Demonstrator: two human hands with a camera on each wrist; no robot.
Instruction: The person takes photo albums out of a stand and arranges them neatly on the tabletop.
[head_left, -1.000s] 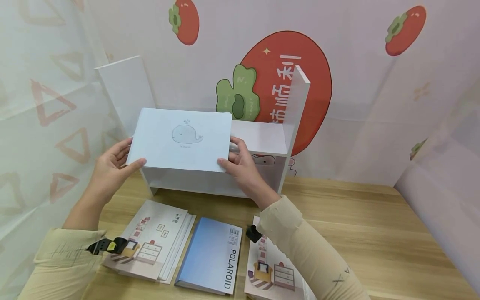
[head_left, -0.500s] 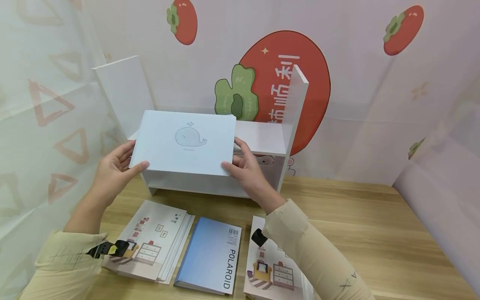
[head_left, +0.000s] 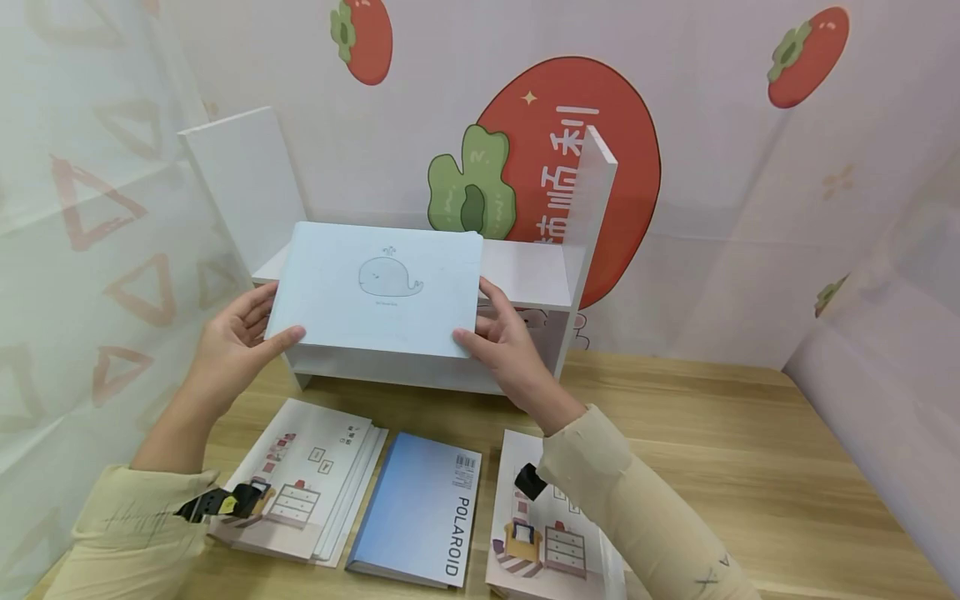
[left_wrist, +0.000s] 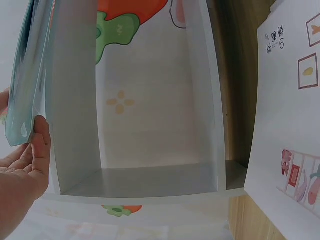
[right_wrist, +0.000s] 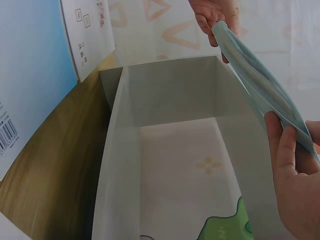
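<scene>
A thin, pale blue book [head_left: 337, 308] with a whale drawing on its cover is held up in front of the white desktop shelf. My left hand [head_left: 228, 354] grips its left end, thumb on the front near the lower corner and fingers behind. At the other end my right hand [head_left: 513, 350] holds it the same way. In the left wrist view the book [left_wrist: 27, 90] appears edge-on beside the shelf's upper board. From the right wrist, the layered edge of the book [right_wrist: 265, 82] runs between both hands. The white shelf [head_left: 528, 271] stands behind it, partly covered.
On the wooden table [head_left: 750, 467] lie a stack of illustrated books [head_left: 300, 483] at left, a blue POLAROID album [head_left: 412, 508] in the middle, and another illustrated stack [head_left: 547, 533] at right, partly under my right sleeve. A patterned curtain [head_left: 720, 208] hangs behind.
Both hands have carried the book slightly to the right and down, and more of the shelf's left end shows. The grip stays the same; the books on the table have not moved.
</scene>
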